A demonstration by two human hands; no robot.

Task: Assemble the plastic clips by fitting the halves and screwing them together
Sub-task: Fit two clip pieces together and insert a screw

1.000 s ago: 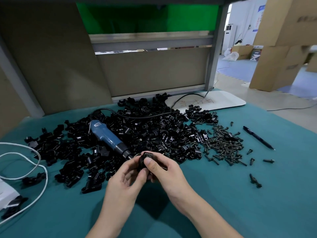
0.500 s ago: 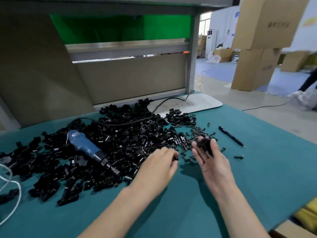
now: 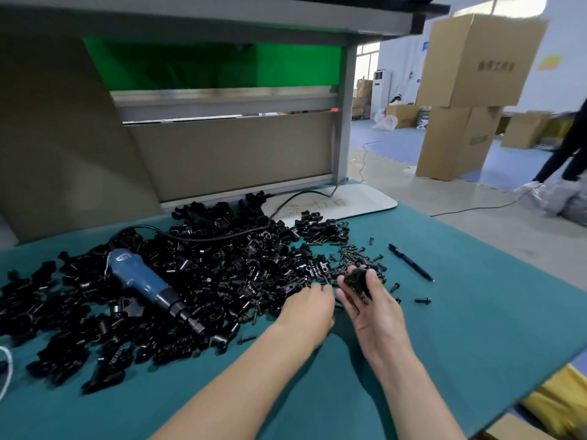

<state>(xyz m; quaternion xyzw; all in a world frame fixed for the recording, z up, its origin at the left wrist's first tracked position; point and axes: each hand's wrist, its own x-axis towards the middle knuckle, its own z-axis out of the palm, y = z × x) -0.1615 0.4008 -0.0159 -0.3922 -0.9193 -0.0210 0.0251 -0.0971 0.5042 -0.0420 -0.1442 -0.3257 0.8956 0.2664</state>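
A big heap of black plastic clip halves (image 3: 203,274) covers the left and middle of the green table (image 3: 476,328). My right hand (image 3: 368,300) is palm up and holds a fitted black clip (image 3: 357,279) between thumb and fingers, just in front of the scattered black screws (image 3: 352,255). My left hand (image 3: 309,308) lies palm down beside it at the heap's right edge, fingertips down among screws; whether it pinches one is hidden. A blue electric screwdriver (image 3: 149,285) lies on the heap to the left.
A black pen (image 3: 411,262) lies right of the screws, with single screws (image 3: 422,300) nearby. The screwdriver's black cable (image 3: 222,238) runs to the back over a white board (image 3: 343,201). Cardboard boxes (image 3: 460,100) and a walking person (image 3: 568,150) are beyond the table.
Both hands parted from the joined grip in front of me and moved right to the screws. The right hand kept the clip; the left hand reached down at the screws. The camera turned right.
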